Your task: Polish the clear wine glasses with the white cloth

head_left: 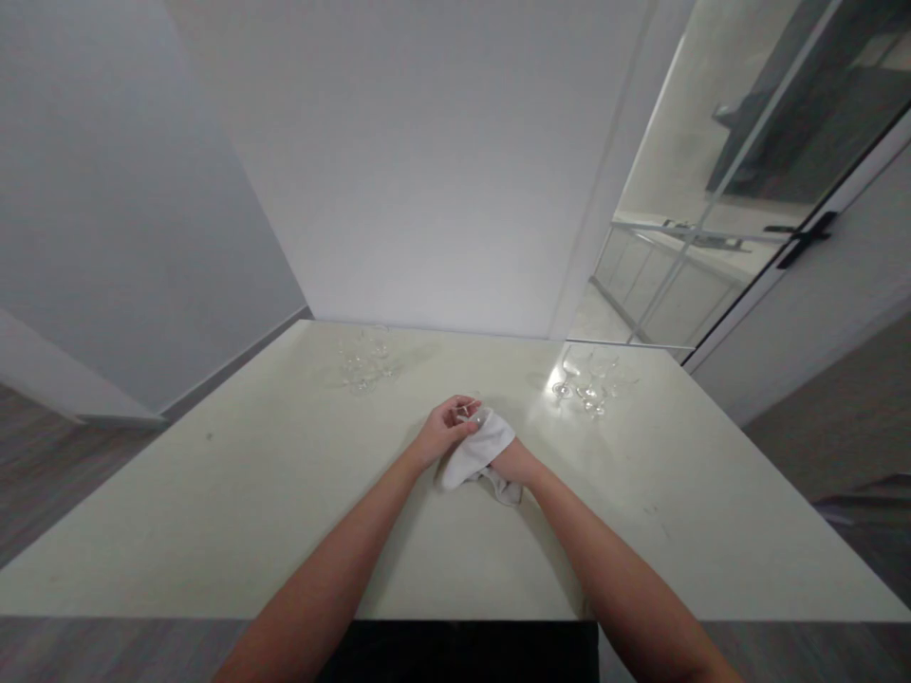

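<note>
My left hand (445,432) is curled around a small clear glass (472,412) above the middle of the white table (213,512). My right hand (510,462) is mostly wrapped in a white cloth (475,452) that is pressed against the glass. Its fingers are hidden by the cloth. Both forearms reach in from the near edge.
A group of clear glasses (364,360) stands at the far left of the table, and another group of stemmed glasses (590,384) at the far right. White walls stand behind the table, with a glass partition and a door at the right.
</note>
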A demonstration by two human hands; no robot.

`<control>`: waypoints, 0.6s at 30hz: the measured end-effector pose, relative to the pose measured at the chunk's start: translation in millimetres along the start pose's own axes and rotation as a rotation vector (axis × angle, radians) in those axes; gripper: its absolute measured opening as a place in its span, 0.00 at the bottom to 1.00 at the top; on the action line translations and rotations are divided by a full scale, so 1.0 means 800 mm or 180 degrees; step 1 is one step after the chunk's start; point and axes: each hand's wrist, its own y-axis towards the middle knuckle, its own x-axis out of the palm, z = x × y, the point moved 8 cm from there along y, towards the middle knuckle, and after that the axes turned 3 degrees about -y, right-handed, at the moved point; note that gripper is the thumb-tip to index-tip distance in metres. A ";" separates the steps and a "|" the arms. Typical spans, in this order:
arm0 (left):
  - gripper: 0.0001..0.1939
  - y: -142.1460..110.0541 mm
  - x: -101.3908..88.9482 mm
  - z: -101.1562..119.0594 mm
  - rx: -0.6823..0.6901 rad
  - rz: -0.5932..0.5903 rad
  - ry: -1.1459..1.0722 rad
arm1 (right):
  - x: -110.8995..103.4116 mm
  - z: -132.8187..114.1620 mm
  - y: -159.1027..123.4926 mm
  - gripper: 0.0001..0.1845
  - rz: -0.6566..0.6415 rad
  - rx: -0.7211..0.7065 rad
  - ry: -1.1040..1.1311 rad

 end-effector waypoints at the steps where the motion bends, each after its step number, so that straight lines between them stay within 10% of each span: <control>1: 0.31 0.002 -0.003 -0.001 0.0025 0.0091 0.0141 | -0.001 -0.003 0.002 0.10 0.0027 -0.0068 -0.0094; 12: 0.27 -0.007 -0.008 0.042 0.0844 0.0425 0.1228 | -0.011 -0.019 0.005 0.14 0.0313 -0.0026 -0.0239; 18: 0.34 -0.002 -0.002 0.019 0.0396 0.0016 0.0060 | -0.008 -0.010 0.003 0.14 0.0143 0.0140 0.0309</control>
